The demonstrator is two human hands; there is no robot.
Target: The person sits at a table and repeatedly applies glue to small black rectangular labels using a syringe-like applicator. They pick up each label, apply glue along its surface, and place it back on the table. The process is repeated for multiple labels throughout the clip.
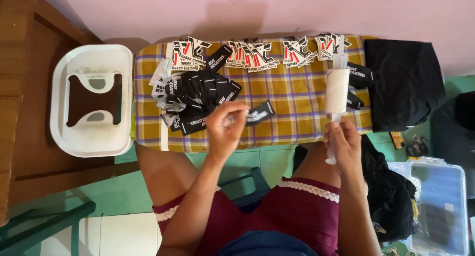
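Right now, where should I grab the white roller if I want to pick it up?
Probably by its thin handle, coming from the near edge of the board. The roller lies with its fat white drum up on the checked cloth and its handle pointing back toward the person, past the edge. The right hand already holds that handle, which looks slim enough to close fingers around.

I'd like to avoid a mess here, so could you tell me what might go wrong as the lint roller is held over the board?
The lint roller in the right hand lies close to loose black labels; its sheet might pick them up. The left hand hovers by the label pile and may scatter it. One label near the checked board's front edge could slip off.
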